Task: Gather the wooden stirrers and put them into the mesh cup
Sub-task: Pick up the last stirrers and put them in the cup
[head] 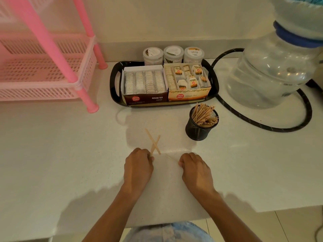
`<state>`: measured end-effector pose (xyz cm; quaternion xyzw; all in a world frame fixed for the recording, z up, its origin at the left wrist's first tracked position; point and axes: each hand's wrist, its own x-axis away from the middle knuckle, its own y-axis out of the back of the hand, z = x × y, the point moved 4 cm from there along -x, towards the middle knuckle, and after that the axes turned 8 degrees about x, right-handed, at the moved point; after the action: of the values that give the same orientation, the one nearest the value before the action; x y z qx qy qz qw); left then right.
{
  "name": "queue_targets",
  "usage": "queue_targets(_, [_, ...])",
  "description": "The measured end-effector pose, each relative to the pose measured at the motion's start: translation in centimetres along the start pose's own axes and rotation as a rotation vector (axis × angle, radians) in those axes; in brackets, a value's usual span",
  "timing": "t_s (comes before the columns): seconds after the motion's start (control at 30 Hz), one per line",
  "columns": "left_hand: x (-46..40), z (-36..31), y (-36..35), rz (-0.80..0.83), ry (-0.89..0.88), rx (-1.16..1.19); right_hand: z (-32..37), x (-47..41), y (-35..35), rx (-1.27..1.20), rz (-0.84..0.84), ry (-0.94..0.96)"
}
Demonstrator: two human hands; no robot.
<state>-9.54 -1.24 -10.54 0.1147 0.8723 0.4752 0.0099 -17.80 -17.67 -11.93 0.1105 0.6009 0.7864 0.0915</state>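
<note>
**Stirrers in hand, cup up and to the right**

The left hand (139,167) has its fingers curled round the near ends of two crossed wooden stirrers (154,144), which fan out away from the person in an X, their long axes pointing roughly toward the far side of the counter (70,154). The right hand (195,169) is curled too, pinching what looks like one more pale stirrer (170,157) lying low on the surface and angled toward the left hand; it is faint, so I cannot be sure how many it holds.

Taking the mesh cup (201,126) as the landmark: both hands sit nearer the person than the cup and to its left, the right hand plainly the closer of the two. The cup stands upright, already crowded with stirrers leaning right. Just behind it is the black tray (113,79) of tea boxes.

The loose sticks probably need tipping upright, ends down, before they reach the rim.
</note>
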Motion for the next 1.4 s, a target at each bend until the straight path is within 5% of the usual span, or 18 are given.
queue_targets(0.33, [0.2,-1.4,-0.2,0.03,0.033,-0.159,4.8,-7.6,0.6,-0.108,-0.027,-0.027])
queue_targets(0.83, [0.0,-1.0,-0.6,0.036,0.028,-0.118,7.6,-7.1,-0.1,0.15,0.106,0.159])
queue_targets(1.23, [-0.6,0.4,0.0,0.151,0.218,0.357,6.2,-6.6,-0.4,-0.271,0.257,-0.105])
queue_targets(1.4, [-0.4,0.4,0.1,0.143,0.245,0.501,5.2,-5.7,-0.8,-0.782,0.369,-0.271])
